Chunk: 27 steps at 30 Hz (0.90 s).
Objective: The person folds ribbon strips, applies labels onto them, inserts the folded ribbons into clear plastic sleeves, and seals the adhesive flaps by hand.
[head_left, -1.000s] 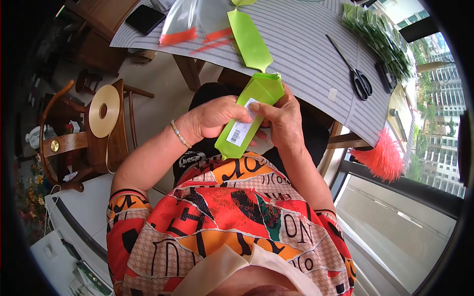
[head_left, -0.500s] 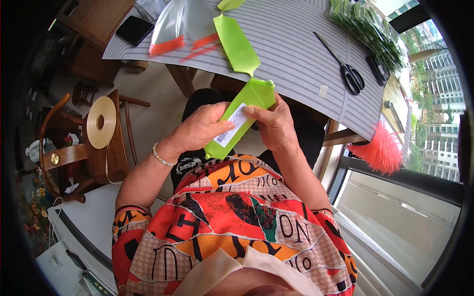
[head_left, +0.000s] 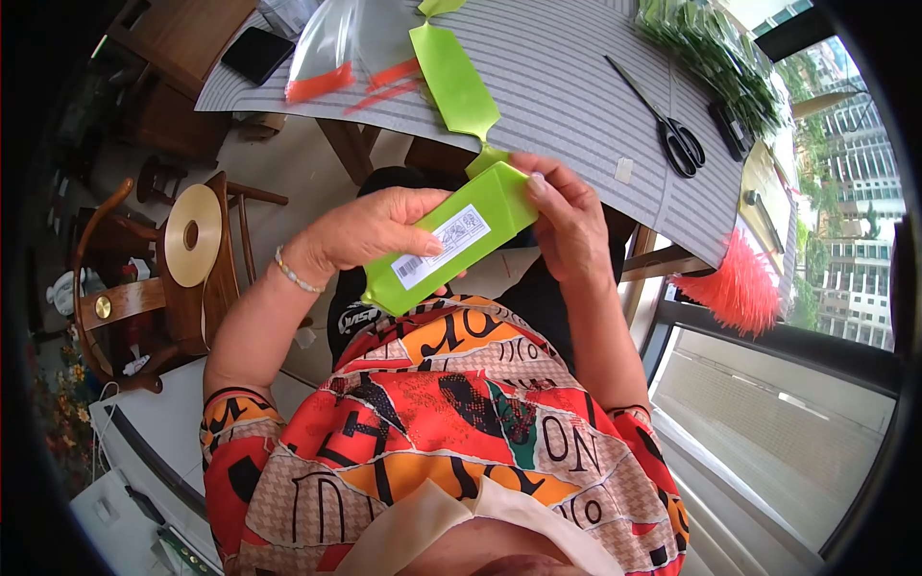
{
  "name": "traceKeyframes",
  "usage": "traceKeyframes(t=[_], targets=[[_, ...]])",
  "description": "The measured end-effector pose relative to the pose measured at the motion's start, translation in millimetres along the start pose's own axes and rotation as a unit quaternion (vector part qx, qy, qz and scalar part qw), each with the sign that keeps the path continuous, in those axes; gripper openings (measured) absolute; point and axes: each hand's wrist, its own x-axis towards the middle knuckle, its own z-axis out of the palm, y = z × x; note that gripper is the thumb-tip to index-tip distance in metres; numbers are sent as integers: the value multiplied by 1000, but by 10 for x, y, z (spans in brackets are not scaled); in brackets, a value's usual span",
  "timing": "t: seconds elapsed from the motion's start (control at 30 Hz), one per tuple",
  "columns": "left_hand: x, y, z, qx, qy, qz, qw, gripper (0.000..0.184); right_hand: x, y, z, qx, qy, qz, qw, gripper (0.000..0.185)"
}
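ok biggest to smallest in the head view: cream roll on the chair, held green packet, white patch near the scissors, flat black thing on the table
1. Held green packet
2. Cream roll
3. Flat black thing
4. White patch

Apparent size only.

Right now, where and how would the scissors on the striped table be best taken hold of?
Probably by the black handles of the scissors, coming from the person's side with the right hand. They lie flat on the striped table, handles toward the person, blades pointing away. The right hand looks nearer, though it is holding the end of the green packet.
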Motion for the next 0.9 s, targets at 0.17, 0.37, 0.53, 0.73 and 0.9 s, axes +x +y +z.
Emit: traceKeyframes(t=[0.17, 0.37, 0.53, 0.73, 0.9], targets=[[-60, 48, -218, -137, -44, -3, 990, 48, -145, -390, 18, -577, -69, -377, 721, 67], [15, 21, -170, -147, -77, -30, 986, 55, -140, -281, 237, -686, -160, -504, 500, 28], [22, 67, -142, -23, -46, -61, 997, 53, -117, -272, 290, -714, -199, -465, 484, 15], [53, 333, 130, 622, 19, -12, 783, 25, -129, -225, 354, -750, -219, -402, 478, 12], [94, 368, 122, 608, -46, 13, 792, 22, -179, -340, 333, -765, -293, -326, 471, 19]])
